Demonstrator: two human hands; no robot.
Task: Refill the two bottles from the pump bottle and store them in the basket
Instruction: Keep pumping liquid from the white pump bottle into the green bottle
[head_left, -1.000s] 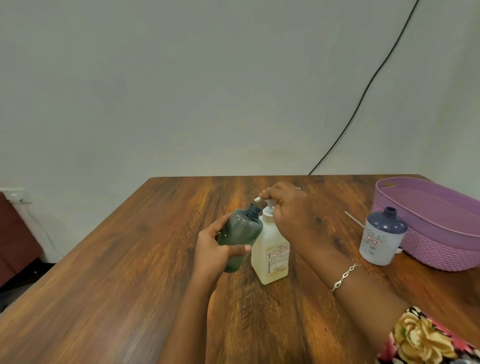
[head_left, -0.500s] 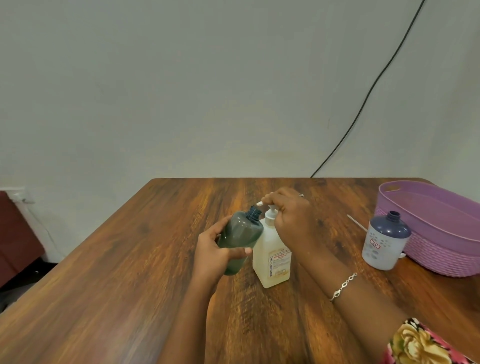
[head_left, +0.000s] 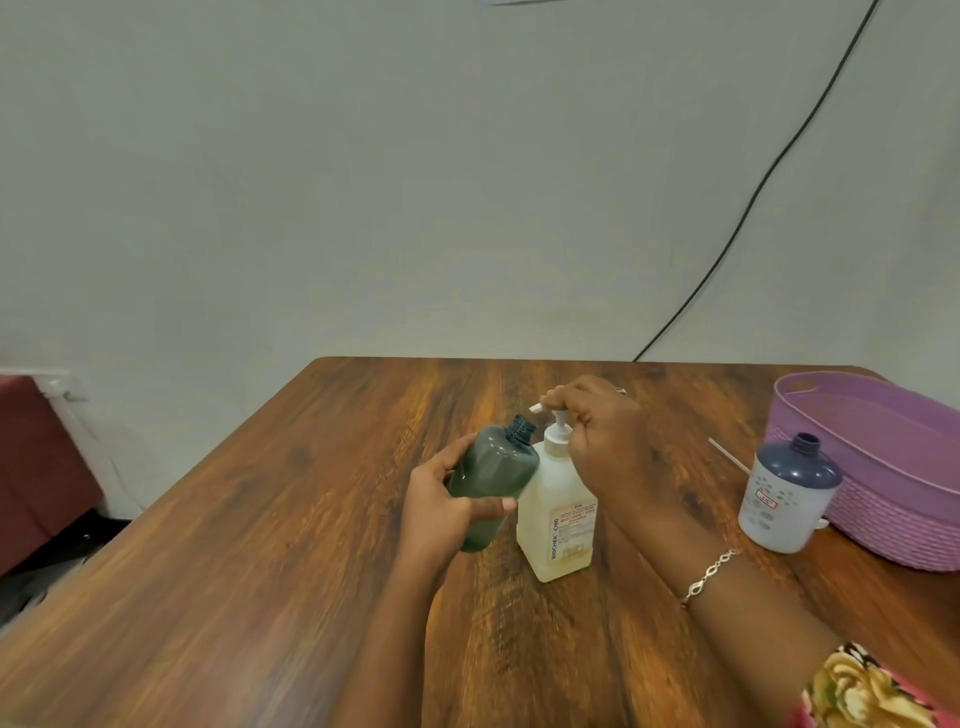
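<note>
Near the middle of the wooden counter (head_left: 270, 545) stands the pump bottle (head_left: 558, 519), pale and upright, its label facing the near edge. The right hand (head_left: 602, 441) sits on top of it, fingers curled down over the pump head, whose white spout (head_left: 535, 409) pokes out to the left. The left hand (head_left: 447, 512) grips the green bottle (head_left: 493, 478) round its body, tilted, lifted off the counter and touching the pump bottle's side; its open neck lies just under the spout. Toward the right edge a white bottle (head_left: 789, 499) with a dark blue top and no cap stands upright, just beside the purple basket (head_left: 893, 525). A bracelet (head_left: 709, 571) hangs on the right wrist, and a black cable (head_left: 748, 208) runs down the wall behind the far edge
</note>
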